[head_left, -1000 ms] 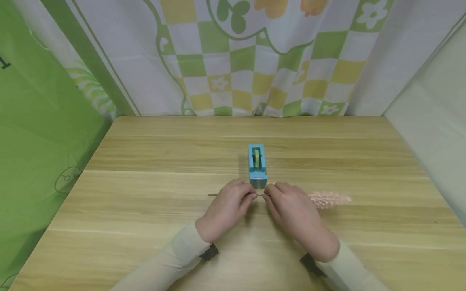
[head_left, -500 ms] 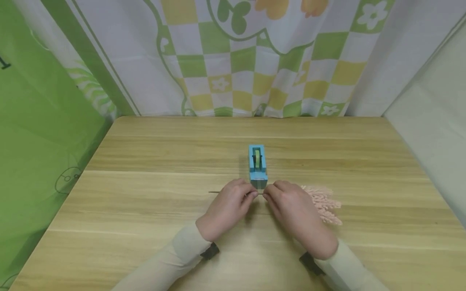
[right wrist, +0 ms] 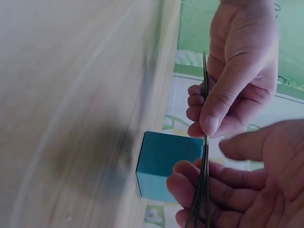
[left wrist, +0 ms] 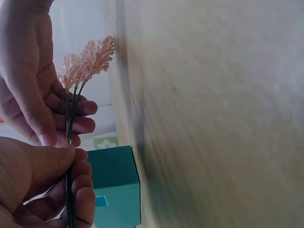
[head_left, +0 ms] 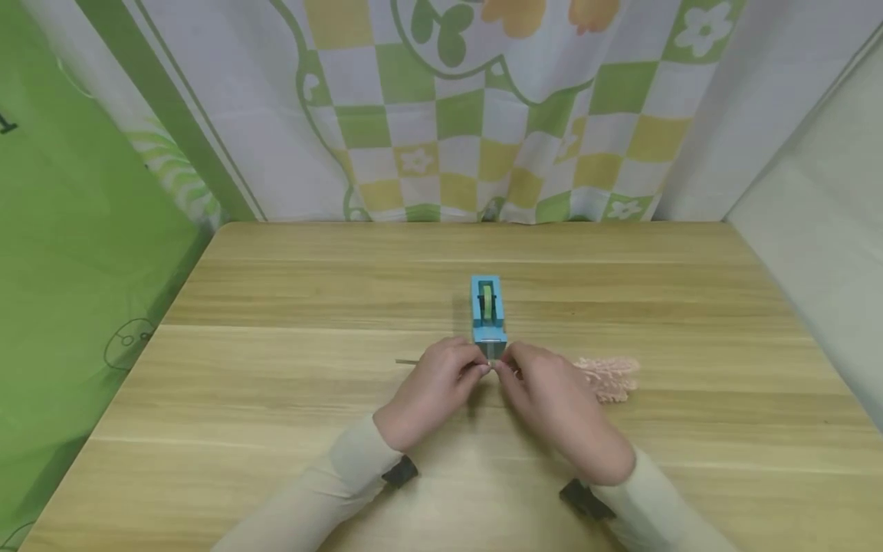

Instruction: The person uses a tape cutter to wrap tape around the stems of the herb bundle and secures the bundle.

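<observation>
Several thin dark stems [right wrist: 202, 183] topped with pink fluffy flower heads [head_left: 610, 378] lie across both hands, heads to the right. Thumb and fingers of my left hand [head_left: 431, 391] pinch the stems, whose bare ends stick out leftward. A pale, shiny band [right wrist: 205, 141] shows on the stems beside the left thumb tip. My right hand [head_left: 562, 406] is just to the right; in the right wrist view its thumb stands off the stems, while its loosely bent fingers lie behind them. Close beyond the fingertips stands a blue tape dispenser [head_left: 486, 310] with a greenish roll.
The wooden table [head_left: 276, 383] runs back to a patterned curtain [head_left: 455, 115]. Green cloth [head_left: 83, 230] hangs along the left side, and a pale cloth [head_left: 828, 192] along the right. Dark straps [head_left: 586, 500] show at both wrists.
The flower heads have turned about their stems, fanning out and then drawing together again. The right hand has shifted slightly; the left hand keeps its pinch. The dispenser has stayed put.
</observation>
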The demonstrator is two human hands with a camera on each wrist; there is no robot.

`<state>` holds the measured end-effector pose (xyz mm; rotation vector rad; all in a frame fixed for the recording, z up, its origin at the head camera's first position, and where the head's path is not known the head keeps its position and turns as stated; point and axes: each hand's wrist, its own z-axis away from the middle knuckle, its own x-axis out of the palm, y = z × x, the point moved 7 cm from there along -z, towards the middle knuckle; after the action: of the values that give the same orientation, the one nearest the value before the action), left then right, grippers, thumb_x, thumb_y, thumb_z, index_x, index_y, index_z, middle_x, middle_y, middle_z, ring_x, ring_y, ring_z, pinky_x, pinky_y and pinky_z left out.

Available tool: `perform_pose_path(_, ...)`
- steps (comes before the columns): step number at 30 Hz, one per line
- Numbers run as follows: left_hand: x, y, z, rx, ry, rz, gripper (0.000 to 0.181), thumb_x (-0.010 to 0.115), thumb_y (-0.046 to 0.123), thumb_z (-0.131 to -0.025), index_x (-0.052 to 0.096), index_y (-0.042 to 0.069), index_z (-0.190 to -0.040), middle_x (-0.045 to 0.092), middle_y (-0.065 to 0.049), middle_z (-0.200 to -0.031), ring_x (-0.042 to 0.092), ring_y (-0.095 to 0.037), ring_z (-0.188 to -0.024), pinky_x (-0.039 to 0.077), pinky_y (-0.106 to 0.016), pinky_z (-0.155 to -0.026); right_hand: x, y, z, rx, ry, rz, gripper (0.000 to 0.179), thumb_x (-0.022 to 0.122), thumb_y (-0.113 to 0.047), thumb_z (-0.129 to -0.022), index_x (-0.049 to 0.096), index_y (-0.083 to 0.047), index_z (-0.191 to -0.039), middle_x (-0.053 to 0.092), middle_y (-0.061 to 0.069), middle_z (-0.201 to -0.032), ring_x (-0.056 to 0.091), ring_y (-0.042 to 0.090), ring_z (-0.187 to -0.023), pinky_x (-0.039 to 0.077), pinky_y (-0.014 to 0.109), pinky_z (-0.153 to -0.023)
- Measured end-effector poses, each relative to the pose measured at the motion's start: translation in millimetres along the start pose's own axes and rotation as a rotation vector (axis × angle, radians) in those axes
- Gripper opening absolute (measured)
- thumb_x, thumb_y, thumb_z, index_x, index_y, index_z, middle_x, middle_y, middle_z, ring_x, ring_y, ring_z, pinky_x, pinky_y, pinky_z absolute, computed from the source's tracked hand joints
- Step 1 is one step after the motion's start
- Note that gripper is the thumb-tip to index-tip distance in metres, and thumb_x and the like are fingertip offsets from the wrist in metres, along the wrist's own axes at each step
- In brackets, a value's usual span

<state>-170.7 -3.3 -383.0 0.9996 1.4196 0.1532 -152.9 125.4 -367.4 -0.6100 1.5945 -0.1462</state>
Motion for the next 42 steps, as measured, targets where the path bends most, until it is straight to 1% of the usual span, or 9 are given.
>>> perform_pose_path(2, -0.9, 0.8, -0.1, 0.014, 0.009, 0.009, 0.012, 0.069, 0.012, -0.101, 0.078, 0.004, -0.097, 0.071, -0.003, -0.090, 0.055, -0.011, -0.079, 0.050, -0.022, -0.071, 0, 2, -2.4, 0.051, -0.022, -0.034, 0.019, 0.063, -0.023, -0.106, 0.071, -0.008, -0.097, 0.066, 0.001, -0.075, 0.049, 0.009, -0.058, 0.041, 0.023, -0.050)
perform_pose_path(6, -0.9, 0.9, -0.5, 0.027, 0.015, 0.019, 0.012, 0.070, 0.012, -0.100, 0.078, 0.003, -0.095, 0.069, -0.003, -0.088, 0.053, -0.010, -0.077, 0.047, -0.021, -0.069, 2, 4, -7.2, 0.090, -0.049, -0.069, 0.023, 0.060, -0.025, -0.107, 0.070, -0.007, -0.097, 0.063, 0.001, -0.072, 0.047, 0.011, -0.057, 0.039, 0.024, -0.049)
perform_pose_path(9, 0.1, 0.3, -0.5, 0.029, 0.010, 0.029, 0.012, 0.071, 0.012, -0.100, 0.078, 0.003, -0.096, 0.069, -0.004, -0.088, 0.053, -0.010, -0.078, 0.048, -0.021, -0.070, 4, 5, -10.3, 0.088, -0.056, -0.077, 0.023, 0.060, -0.023, -0.107, 0.070, -0.006, -0.095, 0.062, 0.001, -0.071, 0.048, 0.011, -0.057, 0.039, 0.024, -0.051)
perform_pose_path(14, 1.3, -0.6, -0.1, 0.041, 0.006, 0.025, 0.011, 0.071, 0.012, -0.099, 0.077, 0.003, -0.097, 0.070, -0.004, -0.091, 0.056, -0.011, -0.081, 0.052, -0.023, -0.073, 7, 5, -13.8, 0.079, -0.037, -0.043, 0.024, 0.062, -0.023, -0.106, 0.070, -0.006, -0.091, 0.061, 0.001, -0.068, 0.048, 0.012, -0.056, 0.039, 0.025, -0.050)
perform_pose_path(19, 1.6, -0.4, -0.3, 0.071, 0.016, 0.011, 0.009, 0.071, 0.010, -0.099, 0.077, 0.004, -0.100, 0.073, -0.004, -0.096, 0.062, -0.014, -0.088, 0.056, -0.029, -0.080, 11, 4, -16.1, 0.097, -0.039, -0.028, 0.024, 0.062, -0.025, -0.106, 0.071, -0.008, -0.092, 0.060, 0.001, -0.068, 0.049, 0.014, -0.057, 0.039, 0.027, -0.050)
perform_pose_path(26, 0.8, 0.8, -0.5, 0.105, 0.032, 0.000, 0.008, 0.071, 0.008, -0.099, 0.078, 0.005, -0.103, 0.076, -0.005, -0.102, 0.067, -0.018, -0.096, 0.058, -0.034, -0.089, 13, 4, -18.7, 0.117, -0.054, -0.057, 0.022, 0.061, -0.024, -0.106, 0.071, -0.008, -0.095, 0.062, 0.002, -0.070, 0.049, 0.014, -0.057, 0.038, 0.028, -0.049)
perform_pose_path(31, 0.6, 0.9, -1.2, 0.093, 0.022, -0.001, 0.008, 0.071, 0.009, -0.099, 0.077, 0.005, -0.101, 0.074, -0.005, -0.098, 0.065, -0.015, -0.091, 0.057, -0.030, -0.083, 14, 5, -19.7, 0.135, -0.055, -0.088, 0.020, 0.062, -0.022, -0.106, 0.072, -0.007, -0.097, 0.064, 0.003, -0.073, 0.049, 0.014, -0.057, 0.038, 0.028, -0.050)
perform_pose_path(36, -1.7, 3.0, -2.0, 0.095, 0.022, 0.009, 0.006, 0.072, 0.008, -0.098, 0.077, 0.004, -0.098, 0.071, -0.006, -0.092, 0.060, -0.013, -0.082, 0.053, -0.024, -0.073, 15, 6, -19.7, 0.141, -0.052, -0.099, 0.021, 0.062, -0.021, -0.106, 0.070, -0.007, -0.093, 0.062, 0.003, -0.072, 0.049, 0.014, -0.058, 0.039, 0.028, -0.050)
perform_pose_path(42, -4.6, 2.8, -4.4, 0.059, 0.004, 0.033, 0.006, 0.073, 0.007, -0.097, 0.078, 0.004, -0.097, 0.074, -0.007, -0.094, 0.065, -0.015, -0.084, 0.055, -0.025, -0.075, 15, 8, -19.1, 0.151, -0.047, -0.090, 0.021, 0.062, -0.021, -0.105, 0.069, -0.006, -0.091, 0.063, 0.004, -0.072, 0.049, 0.015, -0.059, 0.039, 0.028, -0.051)
